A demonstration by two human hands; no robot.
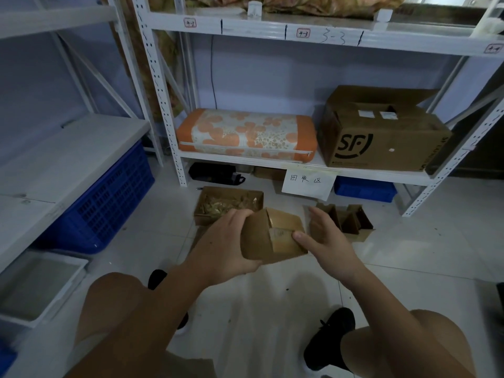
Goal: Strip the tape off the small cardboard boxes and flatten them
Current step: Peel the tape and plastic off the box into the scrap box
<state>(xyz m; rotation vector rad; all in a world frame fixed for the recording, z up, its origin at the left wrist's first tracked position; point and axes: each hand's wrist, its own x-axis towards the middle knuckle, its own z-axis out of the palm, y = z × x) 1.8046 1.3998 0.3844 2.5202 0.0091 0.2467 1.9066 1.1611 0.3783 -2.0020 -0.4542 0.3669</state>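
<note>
Knees, shoes low in frame. Left hand (226,241) grips box (272,236) mid-air over floor; right hand (324,238) released, thumb pressing taped end. Risk: tape tears short, or one-handed grip slips, box drops.

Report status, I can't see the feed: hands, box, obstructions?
Left hand grips small box. Right hand open, thumb on its taped face. Nothing blocking.

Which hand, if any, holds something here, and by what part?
The left hand grips the small brown cardboard box around its left end; the right hand's thumb rests on its taped face.
</note>
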